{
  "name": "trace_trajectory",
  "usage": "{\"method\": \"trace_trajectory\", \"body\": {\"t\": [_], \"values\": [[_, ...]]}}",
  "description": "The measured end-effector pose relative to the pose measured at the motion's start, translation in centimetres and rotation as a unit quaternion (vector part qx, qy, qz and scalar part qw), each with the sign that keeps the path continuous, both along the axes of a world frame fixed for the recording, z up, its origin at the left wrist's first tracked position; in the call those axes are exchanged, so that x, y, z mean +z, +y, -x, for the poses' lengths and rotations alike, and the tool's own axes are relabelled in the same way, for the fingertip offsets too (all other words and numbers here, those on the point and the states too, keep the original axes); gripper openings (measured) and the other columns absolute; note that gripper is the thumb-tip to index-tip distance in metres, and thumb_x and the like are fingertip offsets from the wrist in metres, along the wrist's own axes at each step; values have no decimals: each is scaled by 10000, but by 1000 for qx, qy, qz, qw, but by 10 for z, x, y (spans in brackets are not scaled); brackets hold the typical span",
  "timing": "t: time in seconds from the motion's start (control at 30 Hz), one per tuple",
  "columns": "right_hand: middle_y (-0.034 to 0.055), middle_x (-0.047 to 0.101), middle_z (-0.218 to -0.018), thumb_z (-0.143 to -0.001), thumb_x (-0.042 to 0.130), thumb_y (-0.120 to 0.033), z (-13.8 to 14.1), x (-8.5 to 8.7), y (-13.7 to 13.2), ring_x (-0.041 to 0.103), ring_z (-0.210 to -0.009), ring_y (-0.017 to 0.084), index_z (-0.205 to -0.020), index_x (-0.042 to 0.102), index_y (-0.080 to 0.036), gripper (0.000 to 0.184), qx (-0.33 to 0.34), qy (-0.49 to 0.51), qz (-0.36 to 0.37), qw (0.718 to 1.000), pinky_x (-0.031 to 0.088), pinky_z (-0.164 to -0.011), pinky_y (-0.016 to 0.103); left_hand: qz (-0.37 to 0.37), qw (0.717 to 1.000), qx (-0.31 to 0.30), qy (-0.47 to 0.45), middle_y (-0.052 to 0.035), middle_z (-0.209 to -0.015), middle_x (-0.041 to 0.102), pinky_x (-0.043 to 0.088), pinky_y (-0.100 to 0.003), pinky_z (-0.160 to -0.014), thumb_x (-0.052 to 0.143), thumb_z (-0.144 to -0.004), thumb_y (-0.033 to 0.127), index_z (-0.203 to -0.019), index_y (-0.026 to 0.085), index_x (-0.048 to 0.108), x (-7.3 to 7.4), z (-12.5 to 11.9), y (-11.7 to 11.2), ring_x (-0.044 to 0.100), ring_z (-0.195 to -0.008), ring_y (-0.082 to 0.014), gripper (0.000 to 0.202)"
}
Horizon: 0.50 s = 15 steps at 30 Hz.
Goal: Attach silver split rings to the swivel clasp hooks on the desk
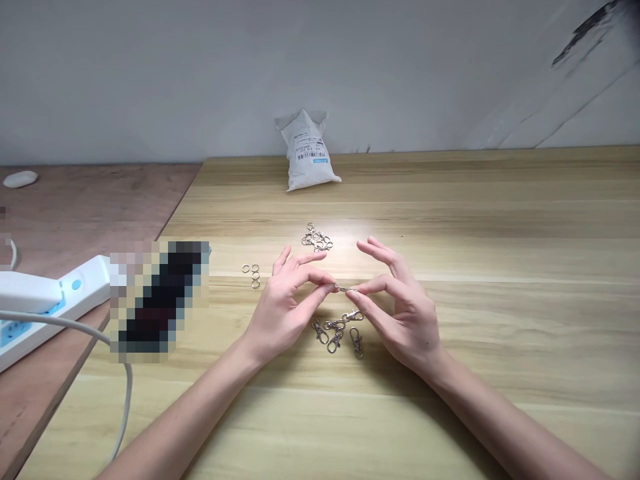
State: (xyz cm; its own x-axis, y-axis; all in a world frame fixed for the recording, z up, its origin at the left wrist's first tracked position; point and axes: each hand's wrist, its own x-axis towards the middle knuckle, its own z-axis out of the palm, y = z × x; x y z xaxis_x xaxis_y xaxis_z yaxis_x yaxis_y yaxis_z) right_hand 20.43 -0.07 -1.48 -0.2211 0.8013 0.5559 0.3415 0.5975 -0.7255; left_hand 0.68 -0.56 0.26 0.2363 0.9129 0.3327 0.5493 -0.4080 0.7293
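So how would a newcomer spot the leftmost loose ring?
On the pale wooden table, look just left of the person's left hand for four small metal rings. Three form a column running toward the viewer; the target ring sits outside it, to the left, beside the farthest one.

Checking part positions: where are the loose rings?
In the head view, the loose rings lie on the wooden table left of the left hand, right of the pixelated patch.
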Motion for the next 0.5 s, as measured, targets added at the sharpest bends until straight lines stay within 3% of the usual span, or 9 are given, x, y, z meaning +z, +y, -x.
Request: {"method": "trace_trajectory", "body": {"t": [0.5], "values": [[107, 554, -1371, -863, 656, -178, 0, 1, -1, 437, -1351, 291, -812, 641, -218, 66, -6, 2, 18, 1000, 362, -1086, 563, -30, 1000, -2, 6, 10, -1022, 741, 174, -517, -1199, 662, -874, 184, -861, 230, 663, -1, -1, -1, 616, -1168, -172, 48]]}}
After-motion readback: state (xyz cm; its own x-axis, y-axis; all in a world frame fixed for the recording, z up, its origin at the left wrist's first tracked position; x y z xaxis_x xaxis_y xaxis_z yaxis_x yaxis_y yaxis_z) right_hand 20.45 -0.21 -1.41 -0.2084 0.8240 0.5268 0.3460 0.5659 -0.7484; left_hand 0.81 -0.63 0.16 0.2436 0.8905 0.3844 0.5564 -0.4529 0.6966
